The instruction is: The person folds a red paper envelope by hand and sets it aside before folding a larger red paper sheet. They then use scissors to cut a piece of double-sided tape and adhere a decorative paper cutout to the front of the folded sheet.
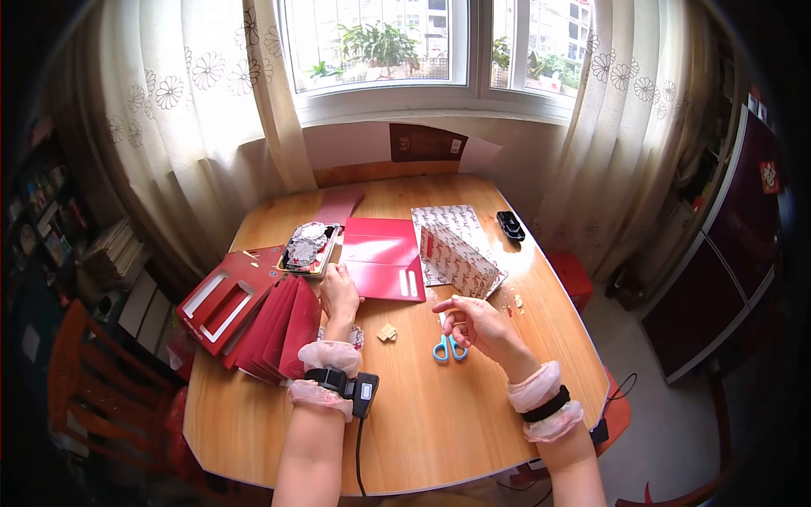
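Wooden counter (422, 422) across the middle of the view, below a curtained window. At its left edge, a fanned stack of red card pieces (253, 317) with white-edged cut-outs, overhanging the near left side.

In the middle, just far of the hands, a bright red sheet (384, 258) lying flat, with two white slots near its right edge. Just right of that, a red-and-white patterned bag (456, 258) on a matching sheet, seemingly folded up already. Left of the red sheet, a shallow tray (308, 245) full of crumpled silvery bits.

Left hand (340, 291) flat and spread, pressing the near left corner of the red sheet, clamped on nothing. Right hand (473, 325) well apart from it, raised just above the counter, fingers loosely curled and parted, empty as far as can be told. Just beneath it, on the near side, blue-handled scissors (450, 348) lying untouched.

At the far right, a small black object (510, 225). Between the hands, a tan scrap (387, 333).

By the look of things, partly through: stack of red card pieces and patterned bag seemingly dealt with, flat red sheet not yet folded or cut.
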The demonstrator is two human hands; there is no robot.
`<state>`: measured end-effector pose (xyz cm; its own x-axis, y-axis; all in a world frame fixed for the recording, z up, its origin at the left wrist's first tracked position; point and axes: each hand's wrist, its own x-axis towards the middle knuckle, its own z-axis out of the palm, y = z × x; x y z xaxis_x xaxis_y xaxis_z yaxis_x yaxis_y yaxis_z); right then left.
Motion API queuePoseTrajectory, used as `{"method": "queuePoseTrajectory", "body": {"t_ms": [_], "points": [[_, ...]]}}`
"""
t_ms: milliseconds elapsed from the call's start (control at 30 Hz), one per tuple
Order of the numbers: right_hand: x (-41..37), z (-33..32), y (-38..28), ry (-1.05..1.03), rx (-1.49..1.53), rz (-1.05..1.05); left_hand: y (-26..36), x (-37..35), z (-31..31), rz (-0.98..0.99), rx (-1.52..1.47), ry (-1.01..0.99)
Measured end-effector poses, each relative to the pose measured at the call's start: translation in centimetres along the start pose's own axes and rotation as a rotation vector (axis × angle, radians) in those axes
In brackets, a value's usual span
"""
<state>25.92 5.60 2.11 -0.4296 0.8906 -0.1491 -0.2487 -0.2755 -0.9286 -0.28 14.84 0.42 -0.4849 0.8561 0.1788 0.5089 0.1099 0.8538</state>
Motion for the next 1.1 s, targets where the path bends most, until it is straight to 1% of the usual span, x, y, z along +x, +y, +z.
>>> {"method": "queuePoseTrajectory", "body": {"t_ms": [33, 67, 133, 167, 200, 233, 267, 333, 367, 500, 600, 667, 700, 767, 900, 933, 967, 1000, 1033, 1067, 1100], "points": [[0.0, 0.1, 0.0, 0.002, -0.001, 0.002, 0.7, -0.3, -0.6, -0.07, 0.036, -0.094], [0.0, 0.1, 0.0, -0.002, -0.009, 0.007, -0.7, 0.6, 0.5, -0.072, 0.035, -0.096], [0.1, 0.1, 0.1, -0.007, -0.016, 0.013, -4.6, 2.9, 3.2, 0.125, 0.173, 0.034], [0.2, 0.0, 0.3, -0.013, -0.018, 0.017, -3.3, 2.0, 2.3, 0.123, 0.174, 0.034], [0.3, 0.0, 0.4, -0.019, -0.018, 0.022, -0.4, 0.0, 0.3, 0.082, 0.287, -0.06], [0.3, 0.1, 0.5, -0.02, -0.016, 0.025, 1.0, -1.2, -0.8, 0.04, 0.399, -0.156], [0.3, 0.2, 0.5, -0.019, -0.011, 0.026, 0.8, -1.3, -0.9, 0.038, 0.4, -0.156], [0.2, 0.5, 0.6, -0.019, -0.006, 0.029, 0.4, -1.9, -1.2, 0.24, 0.587, -0.294], [0.3, 0.6, 0.5, -0.015, -0.011, 0.038, 0.4, -2.1, -1.3, 0.26, 0.674, -0.347], [0.2, 1.0, 0.7, -0.005, -0.047, 0.071, 0.4, -2.1, -1.0, 0.225, 0.685, -0.351], [0.3, 1.0, 1.0, -0.014, -0.062, 0.062, 0.2, -1.9, -0.4, 0.221, 0.671, -0.302], [0.2, 1.3, 0.9, -0.015, -0.062, 0.075, -0.1, -1.7, 0.1, 0.286, 0.671, -0.224], [0.2, 1.4, 1.0, -0.014, -0.061, 0.088, -0.3, -1.6, 0.4, 0.285, 0.671, -0.223], [0.2, 1.4, 1.2, -0.02, -0.07, 0.093, -0.9, -1.3, 0.9, 0.32, 0.615, -0.145], [0.4, 1.7, 1.5, -0.006, -0.129, 0.087, -1.2, -1.4, 0.7, 0.366, 0.602, -0.136], [0.4, 1.9, 1.6, -0.007, -0.128, 0.088, -1.3, -1.5, 0.4, 0.424, 0.541, -0.117], [0.4, 2.1, 1.7, 0.033, -0.21, 0.035, -1.4, -1.7, 0.0, 0.48, 0.482, -0.098], [0.4, 2.4, 1.9, 0.071, -0.293, -0.018, -1.3, -2.0, -0.7, 0.475, 0.487, -0.098], [0.5, 2.7, 2.2, 0.066, -0.291, -0.014, -1.2, -2.4, -1.5, 0.487, 0.387, -0.162], [0.6, 3.0, 2.5, 0.1, -0.346, -0.082, -1.1, -2.6, -2.3, 0.5, 0.288, -0.223], [0.6, 3.3, 2.8, 0.134, -0.401, -0.149, -0.9, -3.1, -3.2, 0.496, 0.293, -0.222]]}}
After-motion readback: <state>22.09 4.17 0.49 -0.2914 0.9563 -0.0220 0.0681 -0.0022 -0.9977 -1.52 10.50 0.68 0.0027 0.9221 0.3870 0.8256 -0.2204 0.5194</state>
